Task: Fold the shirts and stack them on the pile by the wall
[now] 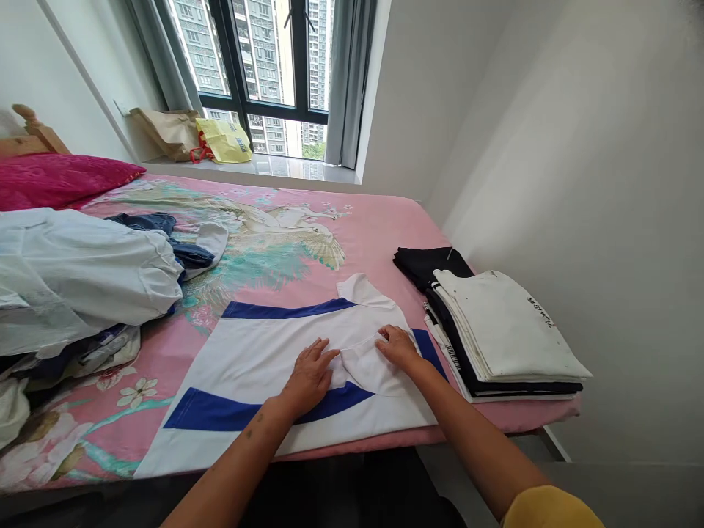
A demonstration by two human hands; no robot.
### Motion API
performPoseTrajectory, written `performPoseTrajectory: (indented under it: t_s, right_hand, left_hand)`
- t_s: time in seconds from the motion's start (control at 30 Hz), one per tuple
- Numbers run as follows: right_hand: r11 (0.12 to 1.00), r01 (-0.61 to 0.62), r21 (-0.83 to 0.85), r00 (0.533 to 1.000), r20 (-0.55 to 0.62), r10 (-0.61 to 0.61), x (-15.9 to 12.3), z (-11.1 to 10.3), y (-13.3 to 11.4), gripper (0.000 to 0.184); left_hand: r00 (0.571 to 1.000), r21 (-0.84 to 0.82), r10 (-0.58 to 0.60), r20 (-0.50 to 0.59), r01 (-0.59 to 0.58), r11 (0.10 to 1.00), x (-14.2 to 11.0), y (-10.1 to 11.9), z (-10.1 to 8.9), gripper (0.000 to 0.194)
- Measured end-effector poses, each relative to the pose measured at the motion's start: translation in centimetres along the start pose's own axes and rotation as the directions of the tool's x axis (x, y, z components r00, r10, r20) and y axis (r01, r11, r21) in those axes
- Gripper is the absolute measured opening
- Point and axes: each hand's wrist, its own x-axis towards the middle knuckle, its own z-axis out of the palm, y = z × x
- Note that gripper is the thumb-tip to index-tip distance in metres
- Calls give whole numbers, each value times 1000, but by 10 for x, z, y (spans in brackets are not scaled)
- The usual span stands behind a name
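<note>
- Head view: the left hand (pixel 313 378) lies palm-down with loosely spread fingers, gripping nothing.
- The right hand (pixel 397 347) is half curled on fabric; whether it pinches, I cannot tell.
- Beneath both: white-and-blue shirt (pixel 269 345), on the bed (pixel 379 227).
- Right of the right hand: folded stack (pixel 506 330).

**White-and-blue shirt (pixel 250 352) spread on a bed (pixel 379 224)**

The fabric is touched by the left hand (pixel 311 372) and the right hand (pixel 398 347). Folded garments (pixel 511 330) are stacked at the right; a clothes heap (pixel 88 268) is piled at the left. A brown paper bag (pixel 168 133) and a yellow bag (pixel 228 141) are set on the windowsill (pixel 291 168).
</note>
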Motion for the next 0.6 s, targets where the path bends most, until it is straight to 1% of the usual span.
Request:
performPoseTrajectory:
  t_s: [0.03,0.1,0.17,0.23,0.27,0.3,0.33,0.37,0.4,0.43,0.47,0.5,0.6]
  right_hand:
    - [1000,5,6,1000,5,-5,3,-1,0,20]
    - [1000,11,13,1000,3,-11,5,-4,-1,15]
    - [1000,2,12,999,-35,-2,1,-7,-6,15]
    - [999,45,13,993,-109,-44,-8,-7,-16,20]
    - [995,102,15,984,-145,-99,-14,-6,-21,21]
    - [983,183,15,970,-167,-178,-21,-3,-26,22]
    - [962,274,10,948,-170,-269,-27,2,-30,22]
    - [934,357,-1,923,-154,-353,-33,7,-33,24]
    - [910,415,-17,902,-123,-414,-38,12,-34,26]
    - [893,448,-38,889,-87,-449,-41,18,-34,30]
    - [886,460,-62,885,-51,-463,-42,22,-33,35]
    - [888,452,-86,890,-19,-455,-42,27,-31,40]
    - [903,409,-131,912,61,-405,-33,32,-28,50]
  left_hand:
    - [1000,-11,-16,11,16,1000,11,4,5,38]
    - [998,-23,-70,-3,70,997,26,10,12,26]
    - [987,-32,-143,-69,141,990,33,13,16,17]
    - [972,-47,-179,-154,174,984,34,16,18,19]
    - [972,-46,-154,-177,148,988,32,18,18,23]
    - [980,-32,-97,-172,93,995,29,19,18,28]
    - [990,-6,-23,-139,22,1000,25,18,17,33]
    - [996,25,48,-81,-46,999,21,15,16,37]
    - [996,57,90,-13,-89,994,17,10,15,40]
    - [994,87,94,52,-98,991,14,2,12,44]
    - [993,118,61,99,-72,990,11,-8,9,48]
    - [992,150,4,125,-23,988,9,-21,4,51]
    - [976,242,-178,122,145,959,9,-67,-14,56]
